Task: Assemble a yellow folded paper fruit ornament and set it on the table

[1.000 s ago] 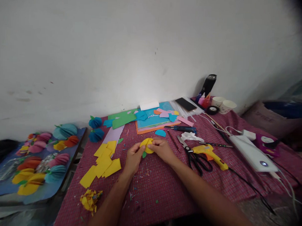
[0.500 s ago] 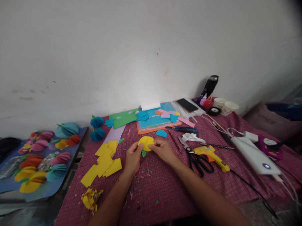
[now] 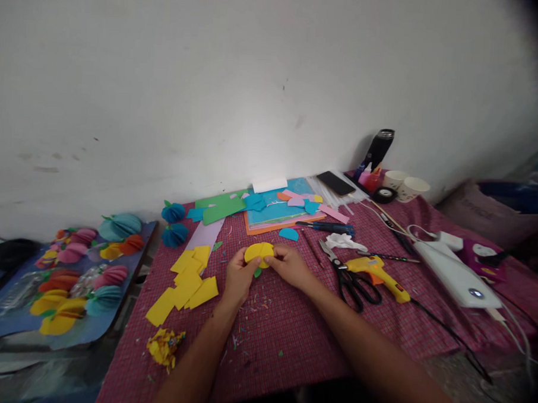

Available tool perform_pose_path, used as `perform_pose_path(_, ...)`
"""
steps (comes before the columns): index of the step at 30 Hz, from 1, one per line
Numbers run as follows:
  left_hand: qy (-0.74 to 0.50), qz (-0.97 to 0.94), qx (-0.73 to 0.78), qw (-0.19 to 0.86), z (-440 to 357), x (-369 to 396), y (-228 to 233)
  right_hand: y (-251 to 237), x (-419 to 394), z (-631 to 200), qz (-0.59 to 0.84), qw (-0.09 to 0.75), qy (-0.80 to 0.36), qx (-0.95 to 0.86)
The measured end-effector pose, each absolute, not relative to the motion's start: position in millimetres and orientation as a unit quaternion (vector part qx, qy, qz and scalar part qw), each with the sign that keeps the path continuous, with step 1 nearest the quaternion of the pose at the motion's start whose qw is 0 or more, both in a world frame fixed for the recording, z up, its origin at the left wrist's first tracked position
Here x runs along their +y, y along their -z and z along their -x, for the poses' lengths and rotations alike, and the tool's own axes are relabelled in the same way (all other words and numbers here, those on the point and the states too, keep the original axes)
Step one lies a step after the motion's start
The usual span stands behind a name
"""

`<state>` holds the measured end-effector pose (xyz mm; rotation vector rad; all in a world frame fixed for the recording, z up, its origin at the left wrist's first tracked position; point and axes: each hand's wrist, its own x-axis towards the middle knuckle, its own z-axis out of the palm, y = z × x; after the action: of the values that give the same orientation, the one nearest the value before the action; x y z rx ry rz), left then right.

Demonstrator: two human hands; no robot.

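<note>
Yellow disc (image 3: 258, 255) of paper between the fingertips — the left hand (image 3: 239, 277) is clamped on its lower left edge, the right hand (image 3: 289, 265) pinches its lower right. Just below, between the two thumbs, a green leaf (image 3: 257, 273) peeks out. Yellow sheets (image 3: 187, 281) lie left of the left fingers. A second ago a fold stood up across the disc; now it looks flatter, the grip much the same.

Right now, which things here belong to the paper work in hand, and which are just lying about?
Likely in the job:
yellow paper disc, held by left hand and right hand
yellow paper sheets
scissors
glue gun

Probably just lying about:
phone
paper cups
black bottle
</note>
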<state>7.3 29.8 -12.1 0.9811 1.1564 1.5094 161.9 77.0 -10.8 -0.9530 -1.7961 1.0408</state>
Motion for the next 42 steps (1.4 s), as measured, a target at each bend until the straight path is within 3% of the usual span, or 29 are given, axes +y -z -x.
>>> perform_pose_path(9, -0.564, -0.483, 0.533, 0.407, -5, 28, 16, 3, 72, -161, 0.396, 0.467, -0.463, -0.641)
perform_pose_path(14, -0.546, -0.507, 0.532, 0.402, -5, 28, 19, 4, 72, -162, 0.391, 0.435, -0.451, -0.674)
perform_pose_path(33, -0.561, -0.483, 0.514, 0.433, -5, 28, 19, 0, 71, -164, 0.361, 0.448, -0.491, -0.654)
perform_pose_path(42, -0.554, -0.487, 0.509, 0.443, -8, 28, 17, -1, 69, -163, 0.41, 0.413, -0.399, -0.709)
